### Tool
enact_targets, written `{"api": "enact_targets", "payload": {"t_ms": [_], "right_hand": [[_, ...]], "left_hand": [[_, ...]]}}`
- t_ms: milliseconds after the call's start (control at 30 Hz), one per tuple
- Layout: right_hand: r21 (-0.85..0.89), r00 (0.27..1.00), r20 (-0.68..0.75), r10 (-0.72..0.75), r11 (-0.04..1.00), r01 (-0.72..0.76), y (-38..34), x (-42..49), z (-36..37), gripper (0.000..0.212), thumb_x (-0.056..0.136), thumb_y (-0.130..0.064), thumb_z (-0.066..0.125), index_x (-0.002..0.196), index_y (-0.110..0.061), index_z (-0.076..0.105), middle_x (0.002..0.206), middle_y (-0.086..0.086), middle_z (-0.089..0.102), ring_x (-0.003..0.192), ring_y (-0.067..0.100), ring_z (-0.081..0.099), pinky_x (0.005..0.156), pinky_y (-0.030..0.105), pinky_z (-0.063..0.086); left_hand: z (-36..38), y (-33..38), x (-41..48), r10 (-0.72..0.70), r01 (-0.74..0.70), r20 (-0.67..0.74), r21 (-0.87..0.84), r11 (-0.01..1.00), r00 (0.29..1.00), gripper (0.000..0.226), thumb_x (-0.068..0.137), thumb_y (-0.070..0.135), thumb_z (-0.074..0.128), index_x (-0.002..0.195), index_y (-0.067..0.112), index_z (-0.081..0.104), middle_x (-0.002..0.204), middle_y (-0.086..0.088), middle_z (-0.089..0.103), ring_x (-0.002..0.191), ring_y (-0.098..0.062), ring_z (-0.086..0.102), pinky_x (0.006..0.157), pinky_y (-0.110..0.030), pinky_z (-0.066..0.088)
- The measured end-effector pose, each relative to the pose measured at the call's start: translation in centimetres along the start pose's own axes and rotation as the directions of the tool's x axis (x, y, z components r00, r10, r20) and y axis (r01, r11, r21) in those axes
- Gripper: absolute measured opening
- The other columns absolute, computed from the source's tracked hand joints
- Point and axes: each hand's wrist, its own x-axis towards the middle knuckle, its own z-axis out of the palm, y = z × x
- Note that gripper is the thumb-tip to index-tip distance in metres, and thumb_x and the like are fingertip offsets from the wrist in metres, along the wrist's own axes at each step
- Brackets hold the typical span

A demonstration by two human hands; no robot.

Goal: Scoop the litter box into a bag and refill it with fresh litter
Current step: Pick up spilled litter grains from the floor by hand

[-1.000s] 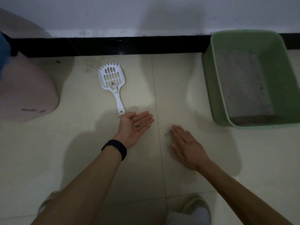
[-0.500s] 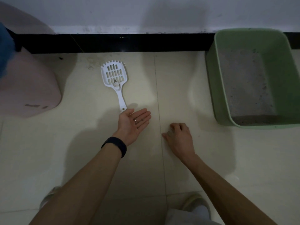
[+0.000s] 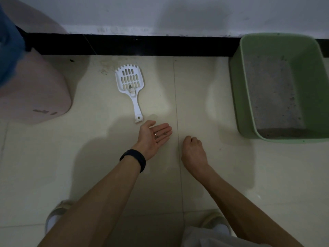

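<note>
My left hand (image 3: 153, 136) lies palm up and open just above the floor, with a few dark litter grains (image 3: 161, 136) on its fingers. A black band circles that wrist. My right hand (image 3: 193, 150) is beside it, knuckles up. Its fingers are curled down and pinch at stray litter grains on the tile; the fingertips are hidden. A white slotted litter scoop (image 3: 130, 86) lies flat on the floor, its handle end just beyond my left hand. The green litter box (image 3: 238, 97) stands at the right against the wall, with a thin layer of grey litter (image 3: 270, 93) inside.
A pink rounded container (image 3: 35, 93) sits at the left with something blue (image 3: 8, 50) above it. A black skirting board (image 3: 142, 45) runs along the wall. My two shoes (image 3: 216, 222) are at the bottom of the view on the cream tiles.
My right hand went from flat on the tile to curled fingers and drew slightly back. My left hand stays palm up near the scoop handle.
</note>
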Motion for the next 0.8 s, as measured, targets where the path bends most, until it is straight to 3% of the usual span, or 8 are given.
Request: {"api": "enact_targets", "payload": {"t_ms": [67,167,233,333,467,600,700,800], "right_hand": [[0.017,0.998,0.067,0.002,1.0,-0.003,0.2,0.2,-0.2,0.03,0.065,0.011,0.03,0.08,0.003,0.055,0.073,0.021,0.056,0.063,0.036,0.055,0.053,0.033,0.032],[0.239,0.989,0.107,0.102,0.963,-0.125,2.0,0.8,-1.6,0.017,0.083,0.005,0.048,0.099,0.004,0.054,0.095,0.02,0.059,0.086,0.036,0.057,0.07,0.036,0.04],[0.462,0.959,0.211,0.189,0.846,-0.268,2.8,1.0,-3.8,0.01,0.096,-0.014,0.051,0.101,-0.008,0.057,0.094,0.006,0.063,0.087,0.026,0.059,0.077,0.032,0.045],[0.655,0.958,0.239,0.156,0.703,-0.278,2.9,1.0,-7.1,0.009,0.098,-0.024,0.054,0.092,-0.019,0.059,0.083,-0.001,0.067,0.081,0.022,0.066,0.08,0.038,0.054],[0.628,0.969,0.244,0.043,0.754,-0.192,2.3,0.9,-11.0,0.007,0.097,-0.024,0.055,0.095,-0.02,0.061,0.082,-0.002,0.067,0.079,0.018,0.066,0.079,0.037,0.055],[0.5,0.981,0.196,-0.008,0.861,-0.093,2.5,0.8,-13.4,0.012,0.097,-0.023,0.057,0.101,-0.023,0.068,0.083,-0.009,0.07,0.078,0.005,0.065,0.076,0.026,0.054],[0.441,0.985,0.172,-0.011,0.895,-0.067,2.7,0.7,-14.6,0.017,0.095,-0.024,0.062,0.107,-0.027,0.073,0.089,-0.014,0.072,0.081,-0.002,0.066,0.076,0.017,0.051],[0.432,0.994,0.107,0.03,0.899,-0.074,2.8,0.9,-15.1,0.013,0.088,-0.026,0.071,0.099,-0.031,0.075,0.087,-0.015,0.072,0.081,-0.002,0.066,0.078,0.018,0.053]], "left_hand": [[-0.1,-0.5,0.1,-0.017,0.017,0.0,0.009,1.0,1.0,0.05,0.096,0.035,0.039,0.117,-0.002,0.067,0.113,-0.016,0.072,0.111,-0.028,0.066,0.103,-0.036,0.048],[0.0,-1.0,0.1,-0.053,0.052,0.017,0.034,0.998,0.998,0.052,0.096,0.036,0.039,0.118,-0.002,0.067,0.115,-0.017,0.071,0.111,-0.028,0.066,0.1,-0.035,0.049],[0.4,-1.2,0.0,-0.089,0.085,0.046,0.086,0.993,0.995,0.054,0.097,0.038,0.036,0.117,-0.002,0.066,0.116,-0.018,0.07,0.111,-0.029,0.065,0.096,-0.034,0.05],[1.5,-1.8,-0.2,-0.14,0.125,0.079,0.169,0.978,0.987,0.057,0.099,0.04,0.033,0.116,-0.002,0.067,0.115,-0.018,0.07,0.111,-0.029,0.065,0.095,-0.034,0.051],[3.2,-2.6,0.0,-0.145,0.127,0.1,0.166,0.978,0.984,0.056,0.101,0.038,0.031,0.116,-0.001,0.067,0.115,-0.016,0.071,0.11,-0.027,0.065,0.099,-0.036,0.05],[4.2,-2.8,0.1,-0.138,0.118,0.136,0.144,0.983,0.981,0.055,0.101,0.036,0.029,0.112,0.001,0.069,0.113,-0.015,0.072,0.111,-0.027,0.066,0.1,-0.036,0.049],[5.0,-2.8,-0.2,-0.127,0.11,0.157,0.112,0.988,0.979,0.052,0.102,0.033,0.029,0.108,0.001,0.07,0.112,-0.016,0.072,0.109,-0.028,0.067,0.093,-0.035,0.052],[5.4,-2.8,-0.3,-0.115,0.099,0.156,0.104,0.99,0.981,0.051,0.103,0.031,0.029,0.104,0.001,0.07,0.111,-0.017,0.073,0.107,-0.029,0.068,0.089,-0.034,0.053]]}}
